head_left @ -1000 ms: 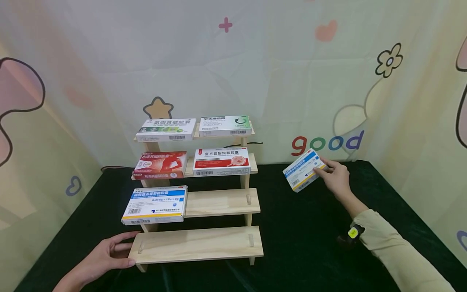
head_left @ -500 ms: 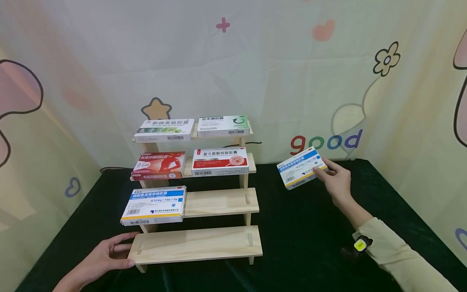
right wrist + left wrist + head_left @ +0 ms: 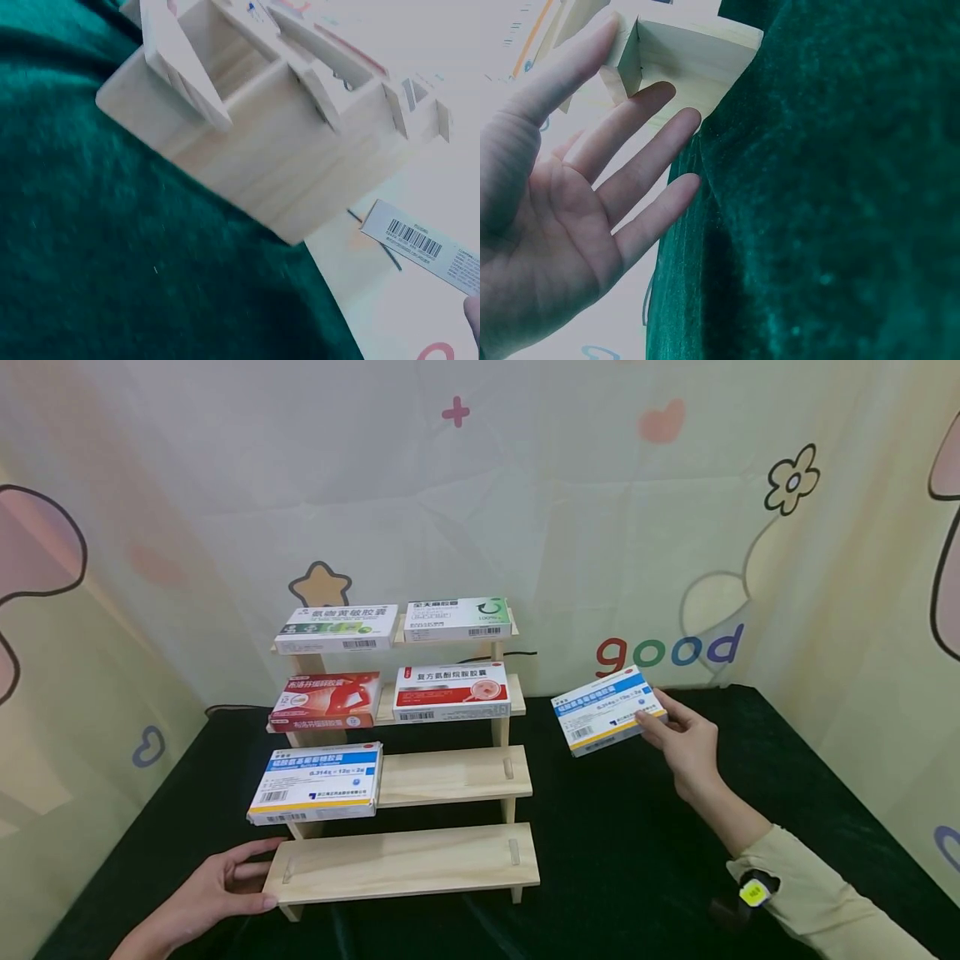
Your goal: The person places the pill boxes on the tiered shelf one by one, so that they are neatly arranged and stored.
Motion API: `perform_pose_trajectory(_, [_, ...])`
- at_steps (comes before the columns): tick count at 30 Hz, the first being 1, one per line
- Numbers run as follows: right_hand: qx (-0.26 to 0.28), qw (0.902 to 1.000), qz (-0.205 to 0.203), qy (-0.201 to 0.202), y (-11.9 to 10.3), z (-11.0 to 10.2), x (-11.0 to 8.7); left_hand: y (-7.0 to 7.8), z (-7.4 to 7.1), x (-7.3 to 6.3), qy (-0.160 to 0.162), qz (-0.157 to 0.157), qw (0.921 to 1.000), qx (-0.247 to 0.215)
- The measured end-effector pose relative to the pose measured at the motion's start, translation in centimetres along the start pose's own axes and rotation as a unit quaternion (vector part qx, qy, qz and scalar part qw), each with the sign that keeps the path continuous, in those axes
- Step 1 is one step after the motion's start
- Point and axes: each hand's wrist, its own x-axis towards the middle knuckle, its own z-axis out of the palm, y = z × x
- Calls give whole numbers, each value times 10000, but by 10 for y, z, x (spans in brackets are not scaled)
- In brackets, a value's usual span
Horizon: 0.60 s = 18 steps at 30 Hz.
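In the head view a four-tier wooden display stand (image 3: pixel 442 860) stands on dark green cloth. My left hand (image 3: pixel 206 897) holds the left end of its lowest shelf, thumb at the front corner and index finger at the back. The left wrist view shows the other fingers (image 3: pixel 649 169) extended below the wood. My right hand (image 3: pixel 686 743) pinches the right end of a white, blue and yellow medicine box (image 3: pixel 603 710), held tilted in the air right of the stand. A matching medicine box (image 3: pixel 315 783) lies on the left of the second shelf from the bottom.
A red medicine box (image 3: pixel 326 700) and a white-and-red one (image 3: pixel 452 692) lie on the third shelf up. The top shelf bears two white-and-green boxes, one at left (image 3: pixel 337 628) and one at right (image 3: pixel 457 619). Behind hangs a printed curtain (image 3: pixel 570 527).
My right hand has carried the medicine box left, nearer the stand, and the box has turned more level. The left hand stays at the lowest shelf's end.
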Motion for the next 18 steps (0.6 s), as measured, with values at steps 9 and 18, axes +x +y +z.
perform_pose_trajectory(9, [690,9969,378,-90,-9,6,-21,-2,-1,1,-34,5,10000,10])
perform_pose_trajectory(18, [1233,9880,905,-227,-16,9,-44,-2,-1,1,-47,-8,10000,35])
